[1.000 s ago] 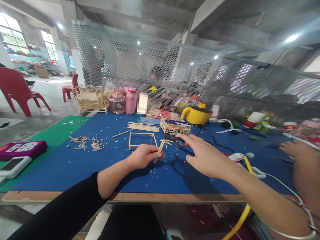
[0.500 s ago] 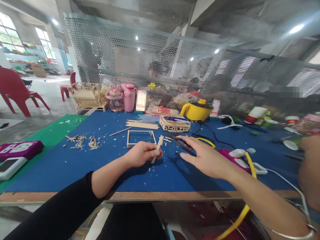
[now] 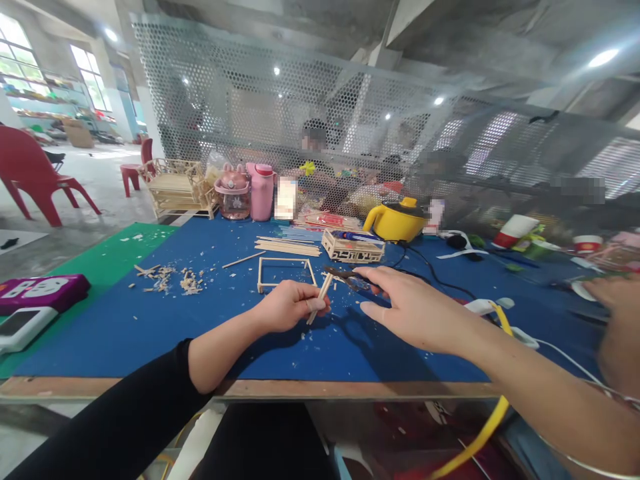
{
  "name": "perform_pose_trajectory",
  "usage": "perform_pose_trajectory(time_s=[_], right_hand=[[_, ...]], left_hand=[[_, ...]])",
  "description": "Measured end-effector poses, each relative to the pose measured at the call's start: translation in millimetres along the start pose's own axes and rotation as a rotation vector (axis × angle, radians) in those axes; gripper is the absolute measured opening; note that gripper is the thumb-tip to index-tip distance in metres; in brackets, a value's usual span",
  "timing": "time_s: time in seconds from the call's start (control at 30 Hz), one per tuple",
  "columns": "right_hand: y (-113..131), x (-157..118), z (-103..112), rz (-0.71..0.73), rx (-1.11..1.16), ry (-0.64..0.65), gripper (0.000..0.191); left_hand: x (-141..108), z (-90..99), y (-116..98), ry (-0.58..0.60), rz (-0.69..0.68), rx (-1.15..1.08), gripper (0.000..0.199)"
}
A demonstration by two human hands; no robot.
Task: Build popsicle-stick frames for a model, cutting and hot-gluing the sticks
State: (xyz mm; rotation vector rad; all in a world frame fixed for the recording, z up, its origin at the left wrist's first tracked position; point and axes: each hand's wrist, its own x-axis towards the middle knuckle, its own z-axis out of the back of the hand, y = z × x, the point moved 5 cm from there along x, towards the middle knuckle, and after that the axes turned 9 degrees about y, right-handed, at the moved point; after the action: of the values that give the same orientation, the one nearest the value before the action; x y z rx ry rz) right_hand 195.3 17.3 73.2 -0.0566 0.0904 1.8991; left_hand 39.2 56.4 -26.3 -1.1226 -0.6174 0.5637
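Pinched in my left hand [image 3: 287, 305] are a few short wooden sticks [image 3: 325, 287], tilted over the blue mat [image 3: 200, 340]. My right hand [image 3: 407, 303] holds dark pliers [image 3: 350, 277], whose jaws are at the upper ends of the sticks. Whether the jaws touch the wood is hard to tell. Just behind my left hand lies a rectangular wooden frame [image 3: 261, 275]. Longer flat sticks [image 3: 287, 247] lie farther back, beside a small wooden crate [image 3: 353, 250] with pens in it.
Wood scraps [image 3: 190, 283] lie on the left. At the back stand a pink flask [image 3: 261, 193], a clear pink jar [image 3: 234, 197] and a yellow pot [image 3: 400, 223] with a black cable. A purple device [image 3: 45, 293] sits far left. Another person's hand [image 3: 613, 293] is at right.
The pliers in my right hand have moved left, to the tops of the sticks. The other person's hand at the right has moved, and the view has shifted slightly.
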Motion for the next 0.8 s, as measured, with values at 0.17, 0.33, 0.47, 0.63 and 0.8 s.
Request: perform_pose_trajectory(time_s=[0.17, 0.33, 0.47, 0.63, 0.8], right_hand=[[1.9, -0.5, 0.5, -0.003, -0.062, 0.005, 0.054], [2.0, -0.9, 2.3, -0.007, -0.1, -0.013, 0.058], [6.3, 0.3, 4.2, 0.022, -0.112, -0.044, 0.056], [11.2, 1.0, 3.2, 0.023, -0.151, -0.054, 0.052], [10.5, 2.9, 1.2, 0.022, -0.157, -0.052, 0.052]], left_hand=[[-0.4, -0.1, 0.0, -0.002, -0.002, 0.007, 0.027], [-1.3, -0.5, -4.3, -0.003, -0.016, 0.042, 0.028], [-1.9, 0.0, -6.6, -0.009, -0.024, 0.068, 0.029], [-2.2, 0.1, -7.9, -0.011, -0.04, 0.102, 0.029], [-2.3, -0.1, -8.1, -0.007, -0.044, 0.112, 0.027]])
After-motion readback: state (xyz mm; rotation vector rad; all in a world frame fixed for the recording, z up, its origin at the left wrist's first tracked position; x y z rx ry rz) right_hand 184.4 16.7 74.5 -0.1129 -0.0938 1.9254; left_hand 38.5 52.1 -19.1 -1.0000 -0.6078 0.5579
